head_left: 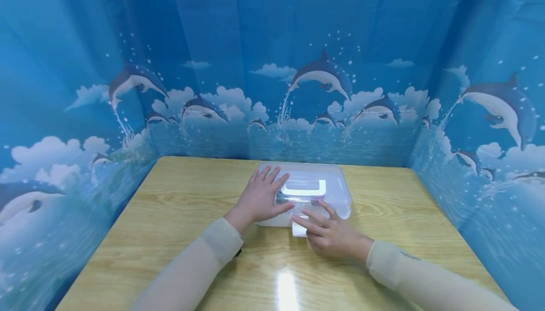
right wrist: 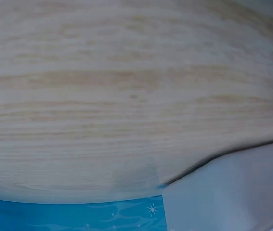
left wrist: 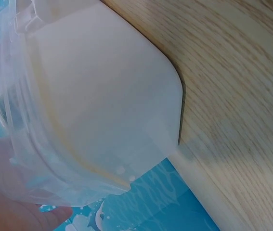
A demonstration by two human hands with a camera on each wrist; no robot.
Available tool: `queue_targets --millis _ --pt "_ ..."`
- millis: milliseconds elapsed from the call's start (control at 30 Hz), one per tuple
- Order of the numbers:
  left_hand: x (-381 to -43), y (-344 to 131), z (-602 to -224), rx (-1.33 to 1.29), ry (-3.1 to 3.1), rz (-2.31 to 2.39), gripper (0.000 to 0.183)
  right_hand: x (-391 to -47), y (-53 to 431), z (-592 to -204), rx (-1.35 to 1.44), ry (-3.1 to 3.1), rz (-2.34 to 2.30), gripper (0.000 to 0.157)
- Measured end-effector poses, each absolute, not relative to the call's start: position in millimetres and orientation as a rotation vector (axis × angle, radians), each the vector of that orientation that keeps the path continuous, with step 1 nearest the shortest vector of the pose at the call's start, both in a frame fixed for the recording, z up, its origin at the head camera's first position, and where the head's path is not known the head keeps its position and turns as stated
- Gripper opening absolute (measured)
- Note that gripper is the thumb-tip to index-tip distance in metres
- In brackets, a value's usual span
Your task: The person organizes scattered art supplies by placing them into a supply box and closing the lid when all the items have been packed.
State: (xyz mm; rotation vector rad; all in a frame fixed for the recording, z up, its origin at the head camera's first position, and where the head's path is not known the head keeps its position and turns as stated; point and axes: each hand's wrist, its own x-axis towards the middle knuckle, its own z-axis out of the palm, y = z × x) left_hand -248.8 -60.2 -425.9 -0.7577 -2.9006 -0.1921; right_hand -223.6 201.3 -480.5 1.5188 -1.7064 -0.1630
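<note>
A translucent plastic storage box (head_left: 338,197) with a white carry handle (head_left: 303,191) on its lid stands at the far middle of the table. My left hand (head_left: 260,201) rests on the left part of the lid, fingers spread and thumb pointing right. At the box's front, my right hand (head_left: 334,236) has its fingertips right at a white latch (head_left: 299,229) that juts out toward me. In the left wrist view the box's pale side wall (left wrist: 107,91) fills the middle, with left-hand fingers at its edge. A box corner (right wrist: 213,197) shows low in the right wrist view.
The box stands on a wood-grain table (head_left: 187,197) close to its back edge. Blue curtains (head_left: 204,27) printed with dolphins surround the table at the back and both sides. Light glares off the table (head_left: 287,289) in front of the box.
</note>
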Motion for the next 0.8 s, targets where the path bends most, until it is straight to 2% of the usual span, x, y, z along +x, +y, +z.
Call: queue_targets --millis 300,800 --pt "-246.8 -60.0 -423.6 -0.757 -2.909 -0.183 0.089 -230.2 203.4 -469.7 1.432 -1.709 -0.045 0.019" --pt "-248.1 -60.0 -426.0 -0.762 -2.903 -0.219 0.087 -239.8 204.5 -464.6 1.357 -1.701 0.038 0.025"
